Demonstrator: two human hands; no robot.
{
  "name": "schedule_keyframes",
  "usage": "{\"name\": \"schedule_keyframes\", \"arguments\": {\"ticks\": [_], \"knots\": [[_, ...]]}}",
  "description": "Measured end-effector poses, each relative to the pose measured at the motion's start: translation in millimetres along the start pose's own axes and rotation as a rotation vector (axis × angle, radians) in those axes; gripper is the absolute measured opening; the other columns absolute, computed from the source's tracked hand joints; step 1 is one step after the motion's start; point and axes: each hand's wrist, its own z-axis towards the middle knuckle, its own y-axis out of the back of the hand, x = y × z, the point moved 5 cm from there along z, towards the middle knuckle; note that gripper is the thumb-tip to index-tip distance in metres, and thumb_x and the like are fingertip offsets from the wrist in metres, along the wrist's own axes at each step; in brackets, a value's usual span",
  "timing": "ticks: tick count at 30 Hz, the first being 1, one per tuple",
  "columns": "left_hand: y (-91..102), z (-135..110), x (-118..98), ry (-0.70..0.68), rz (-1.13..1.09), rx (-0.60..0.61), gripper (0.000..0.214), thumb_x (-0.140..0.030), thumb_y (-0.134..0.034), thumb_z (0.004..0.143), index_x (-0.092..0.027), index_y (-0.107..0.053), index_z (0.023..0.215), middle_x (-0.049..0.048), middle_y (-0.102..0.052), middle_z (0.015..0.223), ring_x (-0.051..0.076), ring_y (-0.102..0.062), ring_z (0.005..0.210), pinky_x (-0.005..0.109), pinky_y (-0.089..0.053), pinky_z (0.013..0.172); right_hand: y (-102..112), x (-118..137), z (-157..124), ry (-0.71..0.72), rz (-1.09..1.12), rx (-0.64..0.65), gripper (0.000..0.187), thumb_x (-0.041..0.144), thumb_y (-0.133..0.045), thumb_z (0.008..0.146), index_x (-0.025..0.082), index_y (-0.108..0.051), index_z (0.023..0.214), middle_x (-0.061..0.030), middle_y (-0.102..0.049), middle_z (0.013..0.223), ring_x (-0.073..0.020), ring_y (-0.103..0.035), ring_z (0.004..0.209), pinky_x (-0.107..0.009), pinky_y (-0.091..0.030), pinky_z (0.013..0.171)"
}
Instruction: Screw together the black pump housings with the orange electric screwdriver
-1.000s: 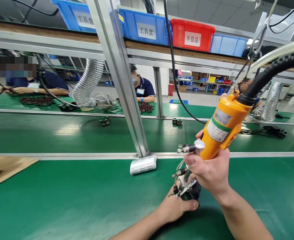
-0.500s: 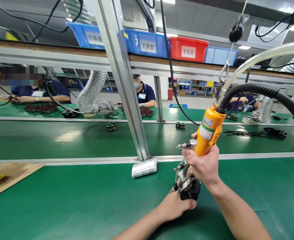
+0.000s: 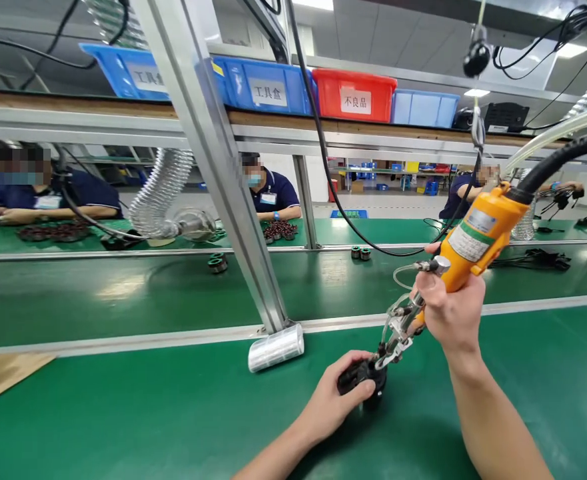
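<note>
Blk part (image 3: 357,375) & orng tool (image 3: 473,243) partly hid, brn sheet (image 3: 6,373) cut off @ L.

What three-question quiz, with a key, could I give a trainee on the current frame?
1. Multiple choice: what does the right hand grip?
A) a hammer
B) an orange power tool
C) a paint brush

2. True or false: the red bin stands on the shelf with blue bins on both sides of it.

3. Fill in the missing colour: the left hand holds a ____ part near the tool's lower end.

Key:
1. B
2. True
3. black
</note>
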Motion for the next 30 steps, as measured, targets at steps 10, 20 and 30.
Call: {"name": "schedule_keyframes", "arguments": {"ticks": [10,20,30], "knots": [[-0.2,1.2,-2.4,0.027,-0.042,0.024,0.045,-0.049,-0.081,0.090,-0.020,-0.069,0.121,0.0023,-0.069,0.104,0.021,-0.059,0.095,0.029,-0.045,0.088,-10.0,-13.3,-3.0,-0.081,0.044,0.089,0.042,0.035,-0.088,0.068,0.020,-0.065,0.100,0.0079,-0.053,0.062,-0.0084,-0.044,0.050,-0.020,-0.042,0.045],[0.1,1.1,-7.3,0.015,-0.008,0.024,0.042,-0.048,-0.080,0.090,-0.019,-0.069,0.119,0.0034,-0.070,0.105,0.022,-0.060,0.096,0.030,-0.046,0.088,-10.0,-6.9,-4.4,-0.016,0.028,0.102,0.039,0.034,-0.086,0.070,0.021,-0.065,0.101,0.0079,-0.054,0.062,-0.0095,-0.046,0.049,-0.022,-0.045,0.045],[-2.0,2.5,3.7,0.029,-0.030,0.022,0.043,-0.045,-0.080,0.091,-0.022,-0.068,0.126,0.0026,-0.073,0.114,0.023,-0.063,0.103,0.031,-0.050,0.093,-30.8,-25.4,-13.7,-0.064,-0.061,0.208,0.042,0.042,-0.087,0.070,0.023,-0.056,0.090,0.0084,-0.048,0.062,-0.0099,-0.042,0.050,-0.024,-0.040,0.044]]}}
